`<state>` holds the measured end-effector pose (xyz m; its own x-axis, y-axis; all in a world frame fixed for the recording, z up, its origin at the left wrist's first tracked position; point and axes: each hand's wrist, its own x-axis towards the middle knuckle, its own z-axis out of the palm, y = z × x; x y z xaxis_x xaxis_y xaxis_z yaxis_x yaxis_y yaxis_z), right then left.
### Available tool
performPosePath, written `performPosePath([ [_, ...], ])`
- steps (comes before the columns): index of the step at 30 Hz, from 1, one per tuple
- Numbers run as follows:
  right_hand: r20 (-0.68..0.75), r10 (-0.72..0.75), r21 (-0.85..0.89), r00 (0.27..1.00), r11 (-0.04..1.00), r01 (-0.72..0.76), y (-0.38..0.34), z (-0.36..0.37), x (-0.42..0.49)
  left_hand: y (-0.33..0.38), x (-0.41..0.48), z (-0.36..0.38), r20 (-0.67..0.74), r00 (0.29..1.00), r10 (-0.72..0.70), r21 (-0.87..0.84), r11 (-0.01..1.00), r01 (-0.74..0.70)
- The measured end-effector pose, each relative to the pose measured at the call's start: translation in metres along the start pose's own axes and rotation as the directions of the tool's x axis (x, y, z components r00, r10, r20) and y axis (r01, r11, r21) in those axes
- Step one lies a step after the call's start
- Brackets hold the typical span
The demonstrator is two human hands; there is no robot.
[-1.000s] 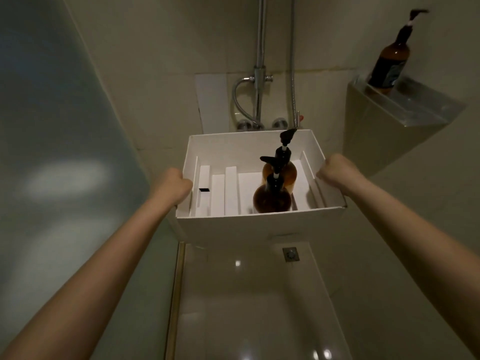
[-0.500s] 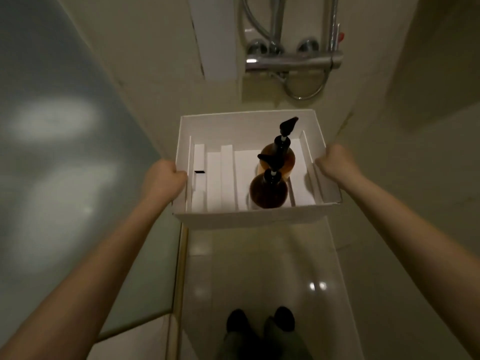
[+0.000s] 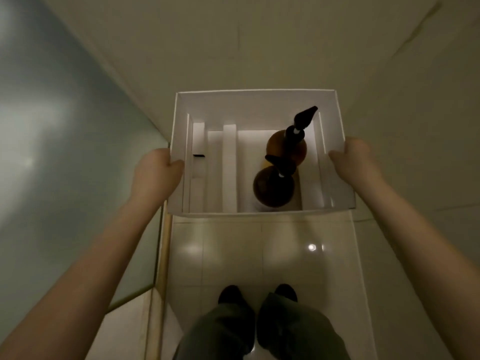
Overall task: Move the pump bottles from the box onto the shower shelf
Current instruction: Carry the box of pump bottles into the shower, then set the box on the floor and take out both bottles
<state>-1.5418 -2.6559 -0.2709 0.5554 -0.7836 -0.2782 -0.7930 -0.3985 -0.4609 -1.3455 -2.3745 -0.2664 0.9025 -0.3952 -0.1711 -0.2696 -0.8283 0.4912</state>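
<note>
I hold a white open box (image 3: 257, 100) with both hands, low over the shower floor. My left hand (image 3: 153, 175) grips its left wall and my right hand (image 3: 355, 162) grips its right wall. Two amber pump bottles with black pumps stand upright in the right half of the box: the near bottle (image 3: 272, 190) and the far bottle (image 3: 288, 149) just behind it, close together. White cardboard dividers (image 3: 230, 165) fill the left half. The shower shelf is out of view.
A frosted glass panel (image 3: 52, 152) runs along the left, with a metal threshold strip (image 3: 162, 255) at its base. Beige tiled walls close in ahead and on the right. Glossy floor tiles (image 3: 259, 250) lie below the box, and my legs and dark shoes (image 3: 257, 294) stand on them.
The view has tilted downward: the shower fittings and the shelf with its bottle have left the frame, and my feet have come into view. The box appears to have come down. Both hands keep their grip.
</note>
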Motion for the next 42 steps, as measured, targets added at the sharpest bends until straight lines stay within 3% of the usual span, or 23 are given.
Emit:
performPosePath([
  [9,-0.018,-0.043,-0.059,0.999,0.997,0.042,0.096,0.151,0.05,-0.075,0.022,0.166,-0.019,1.0,0.015,0.101,0.995,-0.013],
  [25,0.018,-0.041,-0.059,0.999,0.997,0.042,0.232,0.39,0.122,-0.214,0.067,0.423,0.016,1.0,-0.006,0.089,0.996,0.004],
  [33,0.041,-0.038,-0.07,0.998,0.997,0.041,0.259,0.47,0.133,-0.266,0.069,0.485,0.051,0.996,-0.067,0.075,0.995,0.063],
  [42,0.038,0.015,-0.108,0.999,0.994,-0.011,0.266,0.502,0.126,-0.293,0.073,0.512,0.099,0.989,-0.111,0.06,0.993,0.106],
])
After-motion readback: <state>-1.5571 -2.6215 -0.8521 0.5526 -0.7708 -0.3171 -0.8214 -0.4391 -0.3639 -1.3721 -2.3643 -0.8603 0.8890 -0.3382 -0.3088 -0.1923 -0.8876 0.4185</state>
